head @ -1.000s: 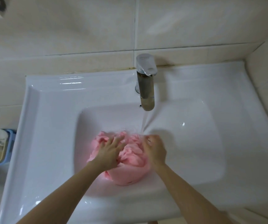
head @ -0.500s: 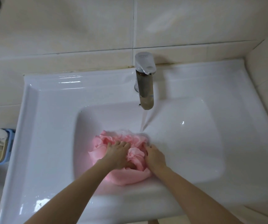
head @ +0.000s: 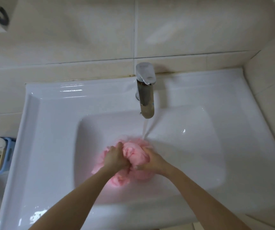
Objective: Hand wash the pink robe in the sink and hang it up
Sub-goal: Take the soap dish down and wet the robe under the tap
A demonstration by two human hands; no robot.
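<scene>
Scrubbing under running water, head view only. Soft pink fleece robe (head: pixel 134 154) bunched into a wet wad low in the basin of the white glazed ceramic sink (head: pixel 50 113), toward the front wall, far edge right under the stream. Left hand (head: pixel 115 159) clamped on the wad's left side, fingers (head: pixel 118 146) curled into the cloth. Right hand (head: pixel 153 161) gripping the right side, fingers (head: pixel 146 149) wrapped round a raised fold. Thumbs close together; too blurred to tell whether touching. Chrome single-lever tap (head: pixel 146 97) at the back rim, turned on, thin water stream (head: pixel 146 130) falling onto the robe.

Likely trouble from here:
- Drain not visible, possibly under the cloth. With the tap open, risk of the basin filling and spilling over the front rim.
- Splash off the raised fold onto the rim and beyond. Wet patch (head: pixel 37 214) on the front-left rim already.
- Tight wad: probably only the outer folds getting rubbed, inner layers left unwashed unless opened out.
- Soaked fleece probably heavy and slippery: risk of dripping on the floor, or slipping from the grip, when lifted for hanging.
- Blue plastic basket (head: pixel 9 146) just beside the sink's left edge, within reach of spray.
</scene>
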